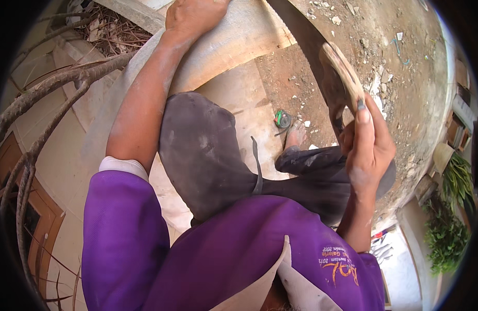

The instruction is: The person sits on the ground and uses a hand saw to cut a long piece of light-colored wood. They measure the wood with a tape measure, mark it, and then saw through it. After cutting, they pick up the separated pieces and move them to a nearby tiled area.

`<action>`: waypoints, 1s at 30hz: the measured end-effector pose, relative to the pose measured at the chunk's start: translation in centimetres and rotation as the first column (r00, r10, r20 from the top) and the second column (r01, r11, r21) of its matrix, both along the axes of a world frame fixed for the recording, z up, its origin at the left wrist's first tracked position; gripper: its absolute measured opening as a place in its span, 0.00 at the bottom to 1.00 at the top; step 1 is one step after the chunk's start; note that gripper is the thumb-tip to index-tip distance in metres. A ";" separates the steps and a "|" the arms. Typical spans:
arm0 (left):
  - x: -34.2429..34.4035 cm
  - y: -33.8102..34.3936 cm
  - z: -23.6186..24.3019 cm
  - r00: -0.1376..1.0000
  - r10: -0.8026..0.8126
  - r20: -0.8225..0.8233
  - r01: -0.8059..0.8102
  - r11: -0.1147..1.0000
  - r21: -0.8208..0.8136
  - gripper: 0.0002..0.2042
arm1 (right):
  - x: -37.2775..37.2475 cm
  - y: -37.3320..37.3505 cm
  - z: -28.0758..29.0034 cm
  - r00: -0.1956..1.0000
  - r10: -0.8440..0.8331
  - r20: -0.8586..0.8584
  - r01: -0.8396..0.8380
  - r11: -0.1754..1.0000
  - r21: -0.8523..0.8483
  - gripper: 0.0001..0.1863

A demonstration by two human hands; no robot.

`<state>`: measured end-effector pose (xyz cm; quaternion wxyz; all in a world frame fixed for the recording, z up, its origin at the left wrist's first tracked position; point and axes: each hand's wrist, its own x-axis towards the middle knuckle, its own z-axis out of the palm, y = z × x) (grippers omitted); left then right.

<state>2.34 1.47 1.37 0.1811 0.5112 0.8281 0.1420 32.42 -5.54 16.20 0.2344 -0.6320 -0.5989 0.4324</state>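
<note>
One dark, long-bladed metal handsaw [315, 54] is up at the right of my head view, its pale wooden handle [344, 72] in the right hand [368, 142]. I see the fingers there clamped on the handle's near end, thumb toward me, while the blade runs away and leaves the view at the top. The left hand [196, 18] is over a broad, pale, flat board [239, 41] at the top edge; its fingers are cut off there, so I cannot tell whether they grip or lie flat. Nor can I tell whether the blade touches the board.

Below the board's near edge I make out one dark-trousered knee [200, 140], bent toward it. A green-and-black tape measure [283, 119] lies on the pale paving [254, 116], just beside a dusty bare foot [296, 135]. Brown earth [405, 93] scattered with white chips spreads to the right, and bare brown branches [73, 78] reach in from the left.
</note>
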 end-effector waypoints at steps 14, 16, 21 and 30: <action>0.0 0.3 0.2 0.999 0.032 -0.020 -0.032 0.999 -0.014 0.32 | -0.8 1.7 1.1 0.998 0.063 -0.015 -0.063 0.997 0.035 0.20; -0.1 0.6 0.8 0.999 0.033 -0.034 -0.035 0.998 -0.050 0.32 | -4.6 4.6 -1.7 0.985 0.172 -0.008 -0.169 0.973 0.159 0.19; 0.4 0.6 1.0 0.999 -0.020 -0.032 0.017 0.995 -0.094 0.32 | -0.4 -0.3 -1.2 0.995 0.096 -0.035 -0.095 0.995 0.034 0.16; -0.1 0.4 -0.1 0.998 0.015 -0.061 -0.016 0.999 -0.028 0.33 | -3.5 1.8 -2.7 0.994 0.105 -0.038 -0.100 0.987 0.123 0.14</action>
